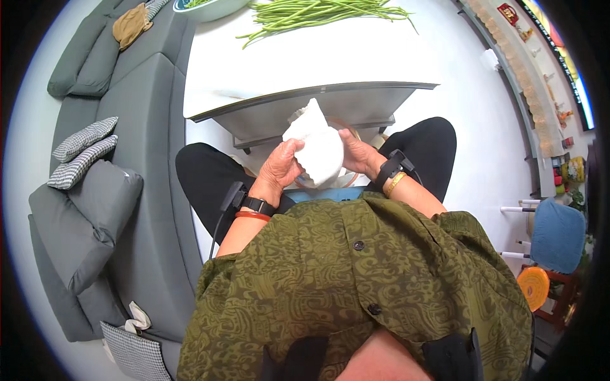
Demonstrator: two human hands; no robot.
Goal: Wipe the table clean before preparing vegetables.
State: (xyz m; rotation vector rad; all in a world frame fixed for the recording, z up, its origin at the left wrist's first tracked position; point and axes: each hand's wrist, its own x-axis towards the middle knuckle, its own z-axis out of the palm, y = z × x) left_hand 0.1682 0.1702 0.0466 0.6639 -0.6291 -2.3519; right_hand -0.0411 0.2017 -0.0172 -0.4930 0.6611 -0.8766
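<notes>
A folded white cloth (pixel 317 152) is held up between my knees, in front of the low table. My left hand (pixel 282 165) grips its left edge, thumb on top. On the other side, my right hand (pixel 358 153) has its thumb against the cloth's right edge; the fingers are partly hidden behind it. Below the cloth is a round container with an orange-brown rim (pixel 353 180), mostly covered by the cloth and my hands, so its contents cannot be made out.
A white-topped table (pixel 310 62) stands ahead, bearing long green beans (pixel 324 16) and a bowl (pixel 209 10) with greens. At left is a grey sofa (pixel 143 109) with cushions. A blue-covered stool (pixel 557 235) and an orange round stool (pixel 533 288) are at right.
</notes>
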